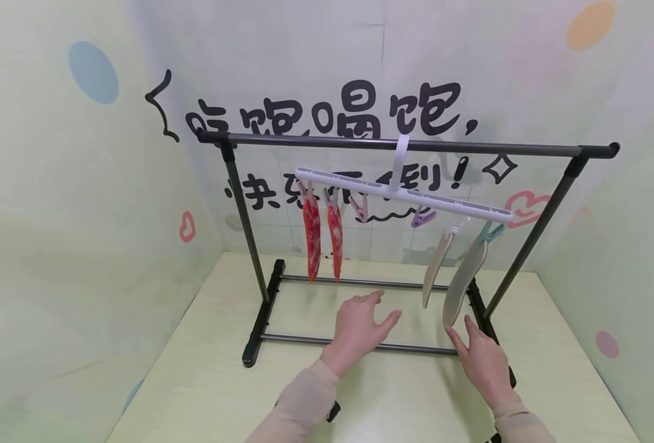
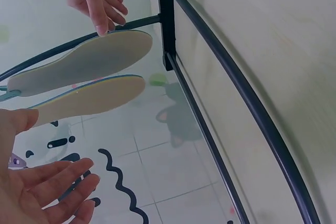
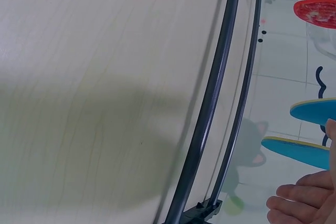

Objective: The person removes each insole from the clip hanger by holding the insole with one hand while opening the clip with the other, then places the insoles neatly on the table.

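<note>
While two insoles (image 1: 457, 289) hung by clips (image 1: 494, 233) from the white hanger (image 1: 398, 193), my right hand (image 1: 483, 362), thumb and fingers apart, was at the nearer one's lower end; my left hand (image 1: 358, 325) hovered left of them, its digits parted.

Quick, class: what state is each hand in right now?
Left hand: open, holding nothing.
Right hand: open, close by the lower end of a hanging insole, not gripping it.

Before you a pale wall (image 1: 293, 49), on it black Chinese writing (image 1: 358, 101), below you a light wood-grained table (image 1: 404, 403)
</note>
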`<state>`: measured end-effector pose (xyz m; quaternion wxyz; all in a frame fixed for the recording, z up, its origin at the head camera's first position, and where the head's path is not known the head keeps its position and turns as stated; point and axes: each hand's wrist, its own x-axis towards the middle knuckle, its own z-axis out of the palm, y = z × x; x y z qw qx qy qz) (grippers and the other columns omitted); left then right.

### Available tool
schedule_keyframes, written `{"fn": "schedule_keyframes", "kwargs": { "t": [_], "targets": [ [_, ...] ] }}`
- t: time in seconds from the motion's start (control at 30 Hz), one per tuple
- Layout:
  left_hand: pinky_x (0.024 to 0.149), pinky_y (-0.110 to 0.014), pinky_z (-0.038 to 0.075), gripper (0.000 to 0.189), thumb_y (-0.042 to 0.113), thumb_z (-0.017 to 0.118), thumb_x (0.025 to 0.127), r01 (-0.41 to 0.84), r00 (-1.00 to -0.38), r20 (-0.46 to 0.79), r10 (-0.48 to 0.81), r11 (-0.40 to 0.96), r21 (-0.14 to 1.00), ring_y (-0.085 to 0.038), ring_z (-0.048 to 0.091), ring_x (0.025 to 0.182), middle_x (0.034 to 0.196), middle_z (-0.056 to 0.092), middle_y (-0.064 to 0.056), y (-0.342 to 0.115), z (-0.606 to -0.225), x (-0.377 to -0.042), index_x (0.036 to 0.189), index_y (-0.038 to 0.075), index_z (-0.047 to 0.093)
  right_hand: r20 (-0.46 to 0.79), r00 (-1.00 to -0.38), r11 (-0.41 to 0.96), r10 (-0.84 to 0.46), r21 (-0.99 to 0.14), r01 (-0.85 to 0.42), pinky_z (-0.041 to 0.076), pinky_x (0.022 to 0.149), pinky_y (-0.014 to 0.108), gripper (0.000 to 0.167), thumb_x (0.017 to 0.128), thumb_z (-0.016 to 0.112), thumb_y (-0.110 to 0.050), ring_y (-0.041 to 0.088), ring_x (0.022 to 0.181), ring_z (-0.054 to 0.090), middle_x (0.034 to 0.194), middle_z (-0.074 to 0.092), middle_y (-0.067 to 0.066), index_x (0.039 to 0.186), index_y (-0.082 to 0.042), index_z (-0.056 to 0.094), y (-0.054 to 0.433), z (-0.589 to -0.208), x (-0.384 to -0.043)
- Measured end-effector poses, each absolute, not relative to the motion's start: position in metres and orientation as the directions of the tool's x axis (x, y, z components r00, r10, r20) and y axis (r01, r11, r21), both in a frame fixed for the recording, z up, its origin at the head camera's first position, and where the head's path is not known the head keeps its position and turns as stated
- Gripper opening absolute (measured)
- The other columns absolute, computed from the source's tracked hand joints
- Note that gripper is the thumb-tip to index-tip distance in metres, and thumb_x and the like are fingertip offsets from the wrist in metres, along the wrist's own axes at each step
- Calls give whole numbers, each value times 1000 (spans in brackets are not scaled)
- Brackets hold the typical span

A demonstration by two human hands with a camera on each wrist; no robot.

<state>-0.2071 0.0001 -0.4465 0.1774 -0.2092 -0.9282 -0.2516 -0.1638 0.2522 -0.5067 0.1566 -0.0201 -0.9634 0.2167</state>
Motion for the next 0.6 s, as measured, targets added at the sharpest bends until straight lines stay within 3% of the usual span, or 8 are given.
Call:
{"fn": "schedule_keyframes", "kwargs": {
  "t": [0.2,0.4,0.6],
  "targets": [
    [78,-36,54,48,49,61,94,490,-841,452,298,774,401,-19,71,88,102,76,-1,9,-442,-208,120,10,69,296,-948,904,117,-427,-22,52,67,57,65,100,54,-41,52,92,65,124,58,36,138,12,48,253,-507,-163],
    [74,-33,53,42,47,61,94,516,-821,486,301,755,404,-18,71,85,98,76,1,15,-437,-209,115,12,71,314,-942,901,118,-432,-31,52,68,57,64,100,55,-39,48,82,67,118,61,37,137,12,48,252,-507,-162],
    [73,-31,52,42,47,62,93,529,-809,505,302,748,401,-17,70,82,94,76,1,23,-434,-209,113,11,72,357,-926,903,121,-428,-47,52,71,58,62,99,57,-37,52,91,65,122,59,36,136,13,49,253,-506,-164]
  ]
}}
